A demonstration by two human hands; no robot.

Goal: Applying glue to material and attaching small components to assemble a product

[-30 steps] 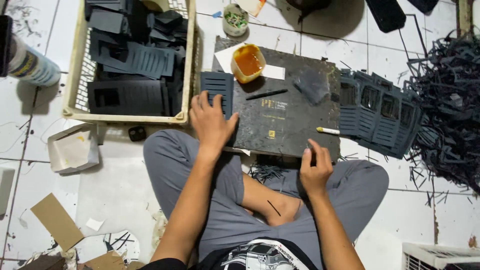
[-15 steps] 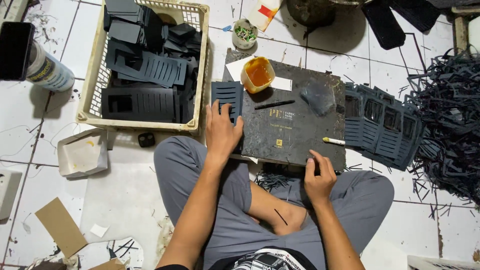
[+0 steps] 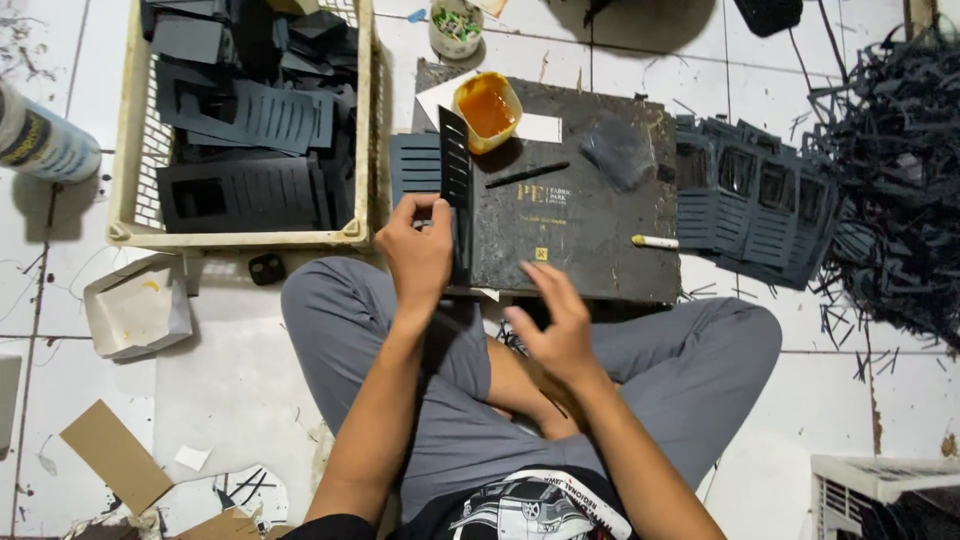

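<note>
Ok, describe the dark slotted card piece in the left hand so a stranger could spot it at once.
Start at the dark rectangular board across the seated person's lap. At its left edge, the left hand grips a dark slotted card piece. It alone stands on edge; a similar flat piece lies beside it.

White tiled floor [image 3: 700, 60], plastic crate [image 3: 125, 200], dark board [image 3: 590, 230], cardboard scraps [image 3: 115, 455]

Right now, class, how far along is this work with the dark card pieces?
Done: many pieces fill the basket. In hand: the left hand lifts one slotted piece on edge over the dark board; the right hand hovers empty. Left: a stack of pieces beside the board, a brush and glue cup nearby.
</note>
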